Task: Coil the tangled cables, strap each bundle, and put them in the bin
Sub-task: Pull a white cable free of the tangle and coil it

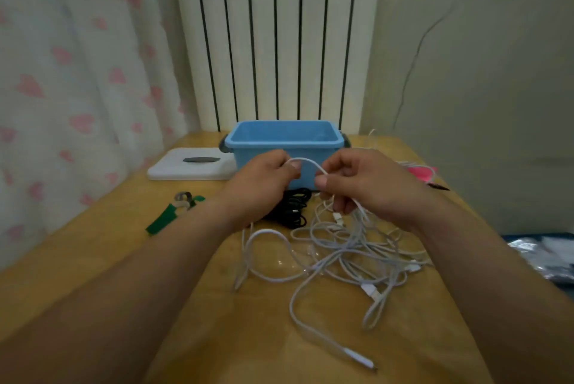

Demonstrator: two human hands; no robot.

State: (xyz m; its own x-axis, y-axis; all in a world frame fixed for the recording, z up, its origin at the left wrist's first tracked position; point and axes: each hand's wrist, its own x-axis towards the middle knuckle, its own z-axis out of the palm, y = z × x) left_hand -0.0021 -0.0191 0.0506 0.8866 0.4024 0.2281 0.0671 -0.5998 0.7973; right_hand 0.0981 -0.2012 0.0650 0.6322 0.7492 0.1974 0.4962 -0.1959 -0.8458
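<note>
A tangle of white cables (348,256) lies on the wooden table (93,259) in front of me. My left hand (261,185) and my right hand (366,185) each pinch the same white cable, which arches between them just in front of the blue bin (279,138). The rest of that cable trails down into the tangle. A coiled black cable (292,206) lies under my hands next to the bin. Green straps (167,216) lie on the table to the left.
The bin's white lid (186,168) lies left of the bin. A pink object (422,174) sits at the right. A radiator and a curtain stand behind the table. One white plug end (362,360) reaches toward the front edge.
</note>
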